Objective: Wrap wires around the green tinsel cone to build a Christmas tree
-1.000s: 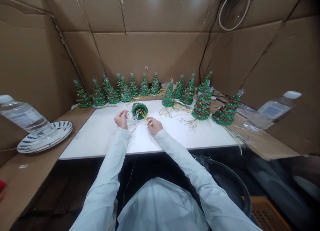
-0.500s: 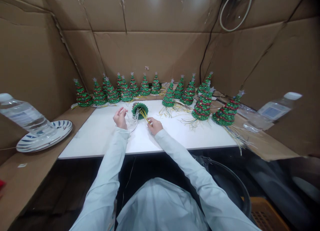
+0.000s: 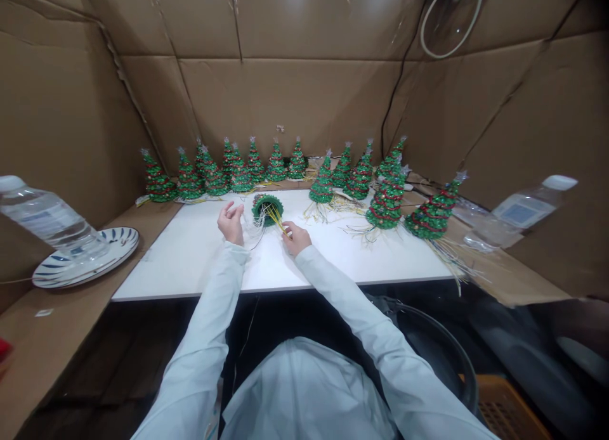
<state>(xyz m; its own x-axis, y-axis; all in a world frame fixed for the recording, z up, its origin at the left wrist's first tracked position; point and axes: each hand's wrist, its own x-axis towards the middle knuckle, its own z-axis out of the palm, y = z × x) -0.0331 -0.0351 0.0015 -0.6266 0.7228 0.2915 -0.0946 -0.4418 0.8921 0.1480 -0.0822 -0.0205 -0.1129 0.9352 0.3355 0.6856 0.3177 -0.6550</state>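
Observation:
A small green beaded Christmas tree (image 3: 267, 210) lies on its side on the white board (image 3: 190, 265), its open base facing me. Yellow and white wires spray out of that base. My right hand (image 3: 297, 238) pinches the yellow wires (image 3: 277, 218) just below the tree. My left hand (image 3: 231, 224) stands raised beside the white wires (image 3: 252, 227), fingers loosely curled, with no clear hold on anything. Several finished beaded trees (image 3: 323, 183) stand in a row along the board's far side, their wire ends splayed.
A tilted water bottle (image 3: 42, 221) lies over a blue-and-white plate (image 3: 85, 257) on the left. Another plastic bottle (image 3: 521, 212) lies on the right. Cardboard (image 3: 285, 97) lines the back and sides. A dark round bin (image 3: 428, 338) and an orange crate (image 3: 504, 408) sit below the board.
My right hand has shifted slightly right, and the yellow wires now run from the tree's base into its fingers. My left hand and the standing trees stay about where they were.

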